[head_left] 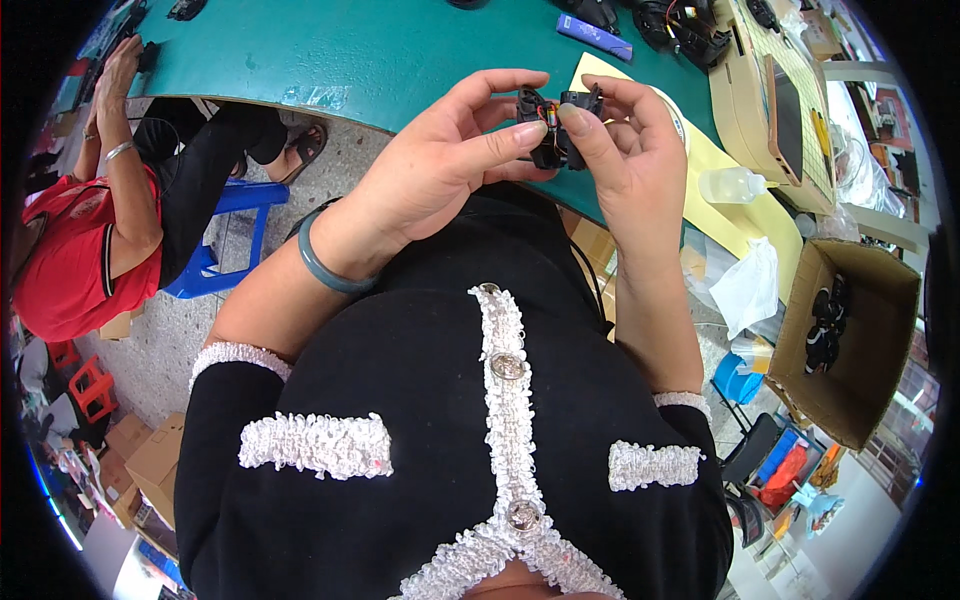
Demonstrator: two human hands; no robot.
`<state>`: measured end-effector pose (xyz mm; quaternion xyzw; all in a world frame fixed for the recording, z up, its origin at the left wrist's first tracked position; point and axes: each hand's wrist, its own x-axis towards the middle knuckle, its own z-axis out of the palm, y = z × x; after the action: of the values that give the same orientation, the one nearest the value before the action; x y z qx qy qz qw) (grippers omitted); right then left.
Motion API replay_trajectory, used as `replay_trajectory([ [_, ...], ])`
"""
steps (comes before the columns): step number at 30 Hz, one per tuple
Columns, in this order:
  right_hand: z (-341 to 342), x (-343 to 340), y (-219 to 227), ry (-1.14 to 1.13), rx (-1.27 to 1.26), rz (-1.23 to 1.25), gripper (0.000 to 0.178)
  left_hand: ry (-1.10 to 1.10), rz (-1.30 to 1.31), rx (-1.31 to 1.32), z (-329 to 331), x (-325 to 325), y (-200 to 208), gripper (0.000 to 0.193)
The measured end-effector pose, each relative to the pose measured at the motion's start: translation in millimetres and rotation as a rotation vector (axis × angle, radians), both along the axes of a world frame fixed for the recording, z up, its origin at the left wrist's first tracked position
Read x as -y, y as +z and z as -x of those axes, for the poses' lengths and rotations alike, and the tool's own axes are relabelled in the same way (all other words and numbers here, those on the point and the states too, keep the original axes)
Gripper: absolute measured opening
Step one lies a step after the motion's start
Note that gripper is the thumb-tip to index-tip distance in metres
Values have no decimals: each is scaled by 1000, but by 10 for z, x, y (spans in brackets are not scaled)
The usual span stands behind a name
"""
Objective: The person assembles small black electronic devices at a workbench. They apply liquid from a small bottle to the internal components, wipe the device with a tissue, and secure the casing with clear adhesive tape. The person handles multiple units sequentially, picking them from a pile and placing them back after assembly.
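Note:
A small black plastic housing in two parts (543, 155) is held up between my hands, above the near edge of the green table (330, 55). Thin coloured wires show in the gap between the parts. My left hand (435, 170) is closed on the left part, its thumb across the front and its fingers behind. With thumb and fingers, my right hand (642, 165) grips the right part. What the housing belongs to cannot be made out. The fingertips behind it are partly hidden.
A narrow blue box (594, 37) and black wired assemblies (680, 30) lie at the back. Right are a yellow sheet (715, 165), a squeeze bottle (733, 185), a cream case (750, 90) and a cardboard box (890, 370) holding black parts. A person in red (90, 255) sits left.

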<state>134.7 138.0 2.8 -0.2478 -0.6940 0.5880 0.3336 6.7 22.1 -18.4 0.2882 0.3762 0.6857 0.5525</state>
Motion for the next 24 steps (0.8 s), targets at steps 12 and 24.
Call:
replay_trajectory([
  [12,-2,-17,-159,-12,11,-185,53,16,28,-52,-3,17,-15,48],
  [24,17,29,-209,-83,-7,-268,58,-4,-13,-63,-43,21,-16,53],
])
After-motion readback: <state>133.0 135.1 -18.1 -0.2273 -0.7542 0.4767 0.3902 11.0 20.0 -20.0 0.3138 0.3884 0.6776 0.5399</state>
